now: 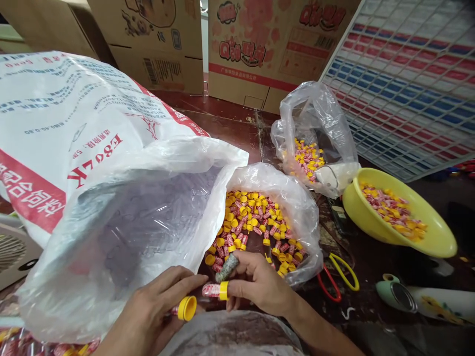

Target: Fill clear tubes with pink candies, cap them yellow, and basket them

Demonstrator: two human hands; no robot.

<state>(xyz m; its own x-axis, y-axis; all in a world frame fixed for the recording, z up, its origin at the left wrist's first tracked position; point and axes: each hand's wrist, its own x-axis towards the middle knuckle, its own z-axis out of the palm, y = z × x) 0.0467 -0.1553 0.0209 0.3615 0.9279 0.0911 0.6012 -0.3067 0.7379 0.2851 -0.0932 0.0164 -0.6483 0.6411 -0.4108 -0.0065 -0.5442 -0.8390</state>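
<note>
My left hand (163,299) is closed round a small clear tube with a yellow cap (187,308) and red-white contents. Beside it, my right hand (256,284) pinches a second yellow-capped tube (215,290), its clear end pointing at my left fingers. A grey speckled finger cover (227,267) is on one finger of my right hand. Just beyond the hands, an open plastic bag (297,198) holds many yellow-capped tubes (256,212). The large white sack (111,173) lies open at the left, with clear plastic pieces (159,232) inside.
Another clear bag (315,118) of capped tubes stands farther back. At the right are a yellow bowl (393,237), red-and-yellow-handled scissors (343,272) and a flowered bottle (441,304). Cardboard boxes (267,49) and a white wire rack (404,89) stand behind. A fan (15,247) is far left.
</note>
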